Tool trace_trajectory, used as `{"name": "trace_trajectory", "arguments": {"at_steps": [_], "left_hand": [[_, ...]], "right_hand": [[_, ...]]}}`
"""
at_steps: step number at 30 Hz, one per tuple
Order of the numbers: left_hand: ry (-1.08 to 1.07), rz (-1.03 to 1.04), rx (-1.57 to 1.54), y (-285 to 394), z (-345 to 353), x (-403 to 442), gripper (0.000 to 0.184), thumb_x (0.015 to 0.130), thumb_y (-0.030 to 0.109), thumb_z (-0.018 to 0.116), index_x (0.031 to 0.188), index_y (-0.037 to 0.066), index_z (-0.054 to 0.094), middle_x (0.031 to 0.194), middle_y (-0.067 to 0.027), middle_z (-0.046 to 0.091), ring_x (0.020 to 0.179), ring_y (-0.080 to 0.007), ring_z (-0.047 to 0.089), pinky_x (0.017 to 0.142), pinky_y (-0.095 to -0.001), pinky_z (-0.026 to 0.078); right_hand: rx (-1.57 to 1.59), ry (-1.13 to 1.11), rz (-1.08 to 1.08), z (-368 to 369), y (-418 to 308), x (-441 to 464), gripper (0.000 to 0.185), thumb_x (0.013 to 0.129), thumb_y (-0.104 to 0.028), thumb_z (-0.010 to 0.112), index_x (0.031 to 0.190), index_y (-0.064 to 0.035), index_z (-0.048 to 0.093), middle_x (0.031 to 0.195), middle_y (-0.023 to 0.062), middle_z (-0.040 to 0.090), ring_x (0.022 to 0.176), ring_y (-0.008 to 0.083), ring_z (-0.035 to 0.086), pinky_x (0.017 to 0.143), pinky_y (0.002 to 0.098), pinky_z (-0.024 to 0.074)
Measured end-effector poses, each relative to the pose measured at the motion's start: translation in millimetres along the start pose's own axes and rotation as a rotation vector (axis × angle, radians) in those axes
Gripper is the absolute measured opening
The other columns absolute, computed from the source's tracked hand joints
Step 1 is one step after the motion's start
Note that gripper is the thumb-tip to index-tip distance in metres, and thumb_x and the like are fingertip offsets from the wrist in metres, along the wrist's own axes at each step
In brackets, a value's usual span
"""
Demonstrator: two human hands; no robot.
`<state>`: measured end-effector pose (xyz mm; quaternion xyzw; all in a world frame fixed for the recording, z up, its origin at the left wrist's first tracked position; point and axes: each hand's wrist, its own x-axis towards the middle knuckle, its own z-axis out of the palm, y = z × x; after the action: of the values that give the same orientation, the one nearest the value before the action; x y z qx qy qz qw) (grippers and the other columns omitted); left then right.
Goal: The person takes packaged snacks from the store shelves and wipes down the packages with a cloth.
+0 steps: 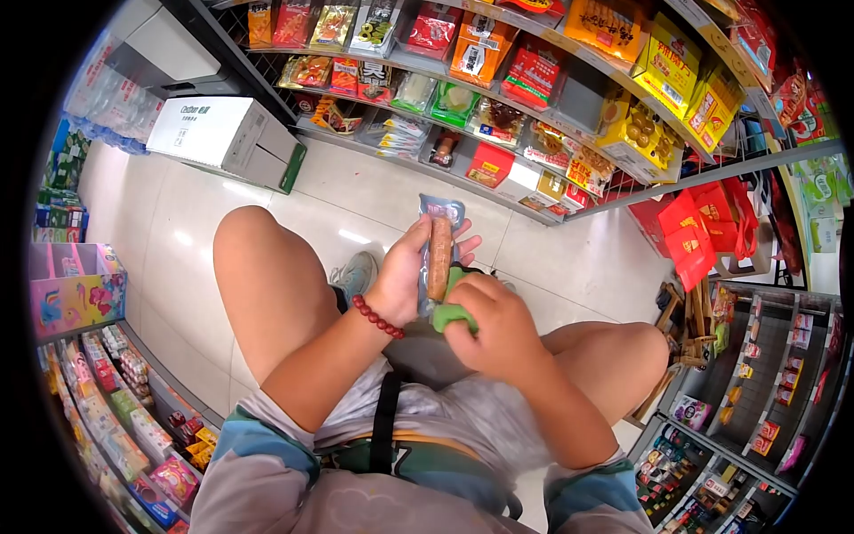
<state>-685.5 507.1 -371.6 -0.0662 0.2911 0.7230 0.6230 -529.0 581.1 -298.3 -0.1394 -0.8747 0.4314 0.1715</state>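
Observation:
A clear plastic packet with a brown sausage-like snack (440, 258) inside is held upright above my lap. My left hand (402, 271), with a red bead bracelet (377, 318) at the wrist, grips the packet from its left side, its fingers behind it. My right hand (494, 322) is closed around a green cloth (455, 318), which lies against the lower right part of the packet. The fingertips of my right hand are partly hidden by the cloth.
Shelves of packaged snacks (480, 53) stand in front. A white carton (205, 133) sits on the tiled floor (169, 231) at the front left. Red bags (694, 236) hang at the right. More shelves stand at the lower left (147, 414) and lower right (712, 418).

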Motion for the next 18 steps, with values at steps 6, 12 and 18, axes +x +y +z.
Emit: {"name": "trace_trajectory", "arguments": {"at_steps": [6,12,18], "left_hand": [[-0.126,0.078,0.074,9.7,27.3,-9.2,0.059,0.113,0.041,0.032,0.154,-0.001,0.033,0.154,-0.0193,0.045,0.141,-0.0323,0.048,0.116,-0.0412,0.042],[-0.207,0.026,0.185,12.6,41.3,-21.2,0.062,0.113,0.044,0.027,0.154,-0.002,0.033,0.154,-0.0189,0.046,0.142,-0.0280,0.047,0.117,-0.0403,0.041],[-0.253,-0.006,0.372,8.4,45.2,-27.3,0.062,0.113,0.047,0.025,0.155,0.002,0.035,0.153,-0.0184,0.049,0.137,-0.0257,0.053,0.111,-0.0410,0.048]], "right_hand": [[0.099,-0.104,0.337,-24.7,13.4,-7.6,0.017,0.094,-0.020,0.055,0.097,-0.0086,0.066,0.065,0.0143,0.064,0.062,0.0375,0.064,0.066,0.0444,0.0515],[0.510,-0.264,0.699,-18.9,9.9,2.6,0.026,0.104,-0.024,0.064,0.118,-0.0019,0.063,0.088,0.0031,0.071,0.079,0.0078,0.064,0.073,0.0272,0.0502],[0.813,-0.138,0.545,9.6,22.8,-4.2,0.035,0.098,-0.032,0.073,0.112,-0.0007,0.067,0.091,0.0028,0.071,0.080,0.0082,0.064,0.070,0.0246,0.0502]]}}
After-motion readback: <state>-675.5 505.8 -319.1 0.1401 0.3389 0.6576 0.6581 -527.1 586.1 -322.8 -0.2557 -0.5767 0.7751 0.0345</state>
